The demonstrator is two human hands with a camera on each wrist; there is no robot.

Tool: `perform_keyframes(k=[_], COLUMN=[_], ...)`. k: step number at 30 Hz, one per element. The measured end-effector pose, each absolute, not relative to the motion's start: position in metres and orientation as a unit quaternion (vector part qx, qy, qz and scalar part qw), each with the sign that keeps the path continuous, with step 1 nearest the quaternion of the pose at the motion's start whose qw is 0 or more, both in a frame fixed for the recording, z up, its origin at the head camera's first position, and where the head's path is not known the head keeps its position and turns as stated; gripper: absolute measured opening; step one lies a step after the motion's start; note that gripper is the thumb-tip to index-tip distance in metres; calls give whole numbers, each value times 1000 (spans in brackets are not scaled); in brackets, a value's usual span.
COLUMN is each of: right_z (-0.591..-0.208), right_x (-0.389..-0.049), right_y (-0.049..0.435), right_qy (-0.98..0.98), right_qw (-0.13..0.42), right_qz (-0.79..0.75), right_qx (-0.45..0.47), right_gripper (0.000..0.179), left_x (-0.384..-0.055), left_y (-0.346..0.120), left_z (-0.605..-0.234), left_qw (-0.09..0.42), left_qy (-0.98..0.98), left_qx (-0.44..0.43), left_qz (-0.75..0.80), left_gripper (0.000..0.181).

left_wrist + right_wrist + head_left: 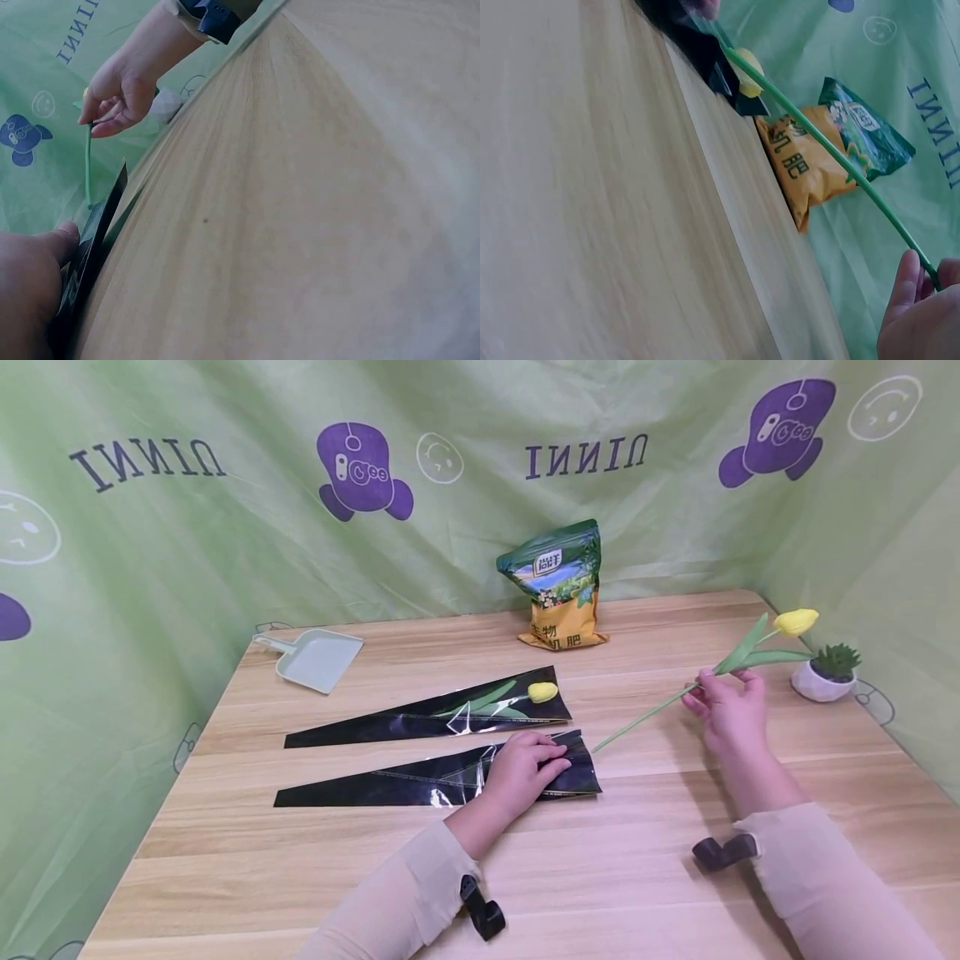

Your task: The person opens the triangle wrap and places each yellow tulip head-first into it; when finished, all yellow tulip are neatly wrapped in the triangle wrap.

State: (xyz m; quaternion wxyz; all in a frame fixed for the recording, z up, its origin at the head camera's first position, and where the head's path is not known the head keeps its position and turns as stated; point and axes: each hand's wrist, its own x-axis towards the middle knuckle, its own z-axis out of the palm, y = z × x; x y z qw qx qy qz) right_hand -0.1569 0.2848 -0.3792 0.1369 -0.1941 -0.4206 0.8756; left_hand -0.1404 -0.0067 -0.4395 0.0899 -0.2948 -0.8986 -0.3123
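My right hand pinches a yellow artificial tulip by its green stem, just below the leaves. The flower points to the back right, and the bare stem slants down so its lower end is close to the wide mouth of the near flower sleeve. That sleeve is black with a clear front and lies on the table. My left hand holds it near the wide end, thumb and fingertips at the film; the hand hides part of it. Behind it lies a second black sleeve with another yellow tulip inside.
A green and orange printed bag stands at the back of the table. A pale dustpan lies at the back left. Near the right edge sits a small succulent in a white pot. Green curtains surround the table.
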Motion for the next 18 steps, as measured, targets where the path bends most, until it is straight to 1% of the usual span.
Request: perform_keyframes(k=[9,18], right_z=[-382,-390], right_x=[-156,-144], right_y=[271,243], right_qy=[-418,-447], right_qw=[146,113], right_qz=[868,856], right_qx=[-223,-235], right_gripper=[48,42], left_x=[-139,-139], left_y=[-7,-7], left_z=[-438,-435], left_qw=[86,87], left_qy=[-901,-898], left_qx=[-290,-292], left_qz=[-311,-318], left_gripper=[26,27])
